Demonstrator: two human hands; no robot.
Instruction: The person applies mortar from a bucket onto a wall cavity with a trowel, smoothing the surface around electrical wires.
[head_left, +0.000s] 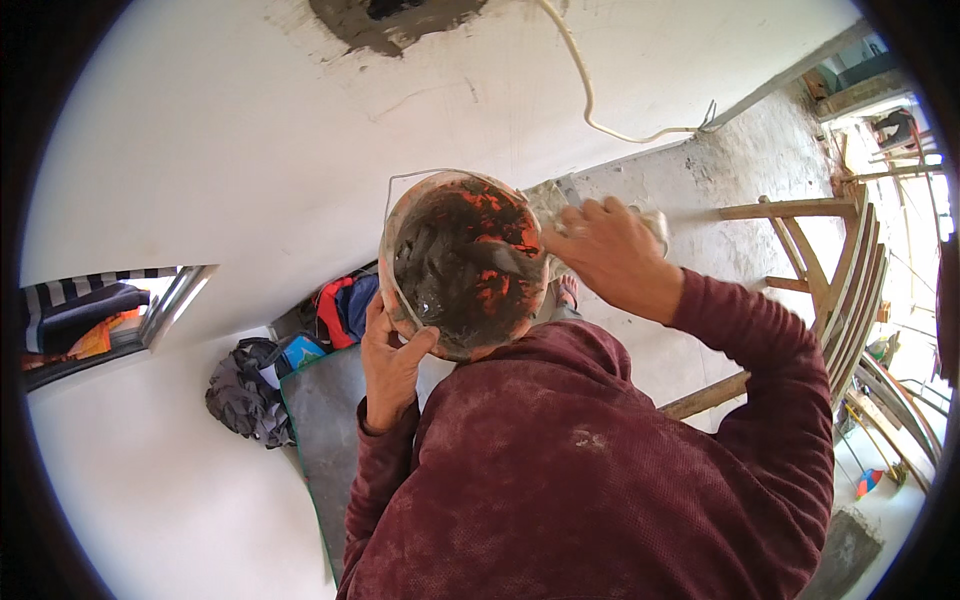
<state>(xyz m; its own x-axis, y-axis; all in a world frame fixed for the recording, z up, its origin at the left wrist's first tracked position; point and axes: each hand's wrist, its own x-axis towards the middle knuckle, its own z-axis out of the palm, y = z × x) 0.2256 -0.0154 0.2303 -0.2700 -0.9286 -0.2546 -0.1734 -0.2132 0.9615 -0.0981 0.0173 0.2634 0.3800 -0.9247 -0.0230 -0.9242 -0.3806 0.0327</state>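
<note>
My left hand grips the lower rim of an orange bucket and holds it up, tilted toward me, close to the white wall. The bucket's inside is smeared with wet grey mortar. My right hand is closed on a small trowel at the bucket's right rim; its grey blade shows just past my fingers, and most of the tool is hidden by the hand. Dark red sleeves cover both of my arms.
A fresh grey mortar patch sits high on the wall, and a white cable hangs beside it. A wooden ladder frame stands at right. Below lie clothes and bags and a grey board. A window opening is at left.
</note>
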